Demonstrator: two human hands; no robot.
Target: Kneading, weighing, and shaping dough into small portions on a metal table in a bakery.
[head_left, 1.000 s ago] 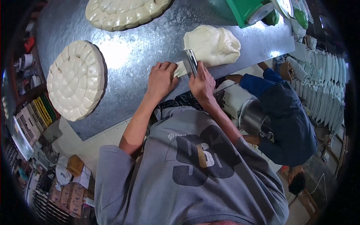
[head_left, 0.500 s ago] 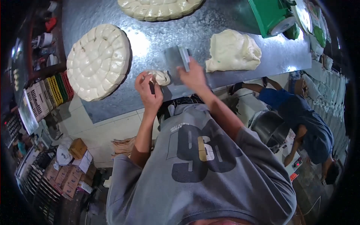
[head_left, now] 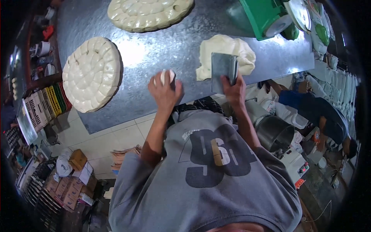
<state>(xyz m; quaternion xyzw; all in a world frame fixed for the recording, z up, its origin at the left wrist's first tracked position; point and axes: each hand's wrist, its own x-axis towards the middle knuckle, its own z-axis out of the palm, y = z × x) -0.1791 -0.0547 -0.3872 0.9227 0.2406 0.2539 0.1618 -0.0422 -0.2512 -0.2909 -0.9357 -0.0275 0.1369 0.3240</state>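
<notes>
My left hand [head_left: 164,89] cups a small white piece of dough [head_left: 167,76] on the metal table [head_left: 162,46]. My right hand [head_left: 234,88] grips a flat metal dough scraper [head_left: 222,69], held upright at the near edge of a large lump of pale dough [head_left: 226,50]. The two hands are about a hand's width apart. My grey shirt fills the lower middle of the view.
Two round slabs of packed dough balls lie on the table, one at the left [head_left: 92,73] and one at the far edge [head_left: 148,13]. A green machine [head_left: 264,15] stands far right. Another person in blue [head_left: 317,112] bends beside a steel pot [head_left: 274,133]. Boxes [head_left: 65,185] sit lower left.
My left hand left the big lump and carried a small cut piece leftward, now pressing it on the table. My right hand kept the scraper and brought it back to the lump.
</notes>
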